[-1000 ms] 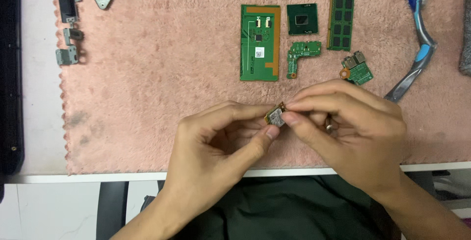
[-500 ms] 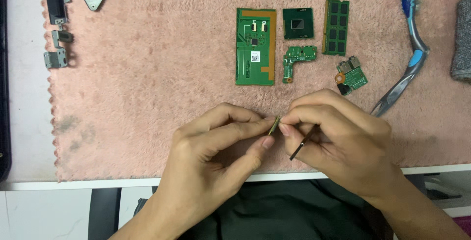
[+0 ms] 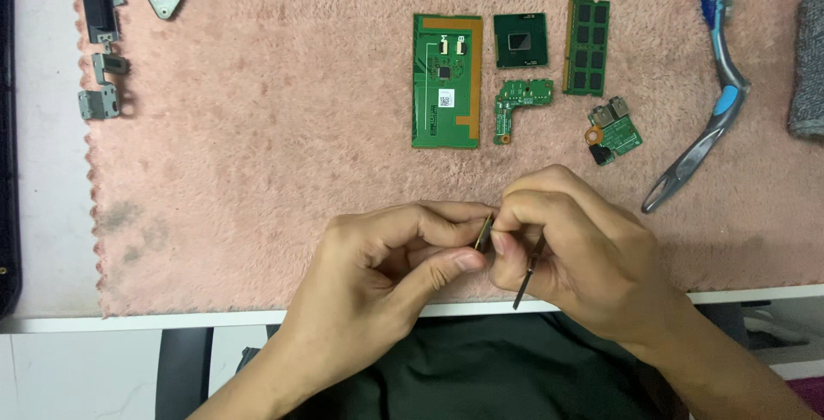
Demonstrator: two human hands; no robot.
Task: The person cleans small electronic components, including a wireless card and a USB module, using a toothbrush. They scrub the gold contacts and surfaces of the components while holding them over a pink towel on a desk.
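Change: half a second ago the small flat part (image 3: 485, 233) shows a little of its face between the fingertips; now it is turned edge-on to the camera, so only a thin brass-coloured edge shows. A second ago its face is plainly visible and no tool sticks out below the right hand.
Meaning: judging by this, the person is rotating the part to look at or work on its edge, with the thin dark tool (image 3: 525, 281) kept ready in the same grip.
Left hand: the left hand (image 3: 382, 270) is clenched in a pinch, thumb and forefinger grasping the near side of the small flat part.
Right hand: the right hand (image 3: 575, 253) is closed, its fingertips touching the far side of the part, and it also grasps the thin dark tool, whose tip pokes out below the palm.
Where the part is: between the two hands, held above the front edge of the pink mat (image 3: 257, 154), near the table (image 3: 51, 214) edge.
Long axis: the visible edge runs up and down in the view, leaning slightly right at the top.
Facing: its broad faces turn towards the left and right hands; which face is the front I cannot tell.
Beyond the hands: large green board (image 3: 446, 81), dark square chip (image 3: 520, 41) and memory module (image 3: 587, 47) lie well apart on the mat.
Right of the right hand: a toothbrush (image 3: 708, 102) lies apart.
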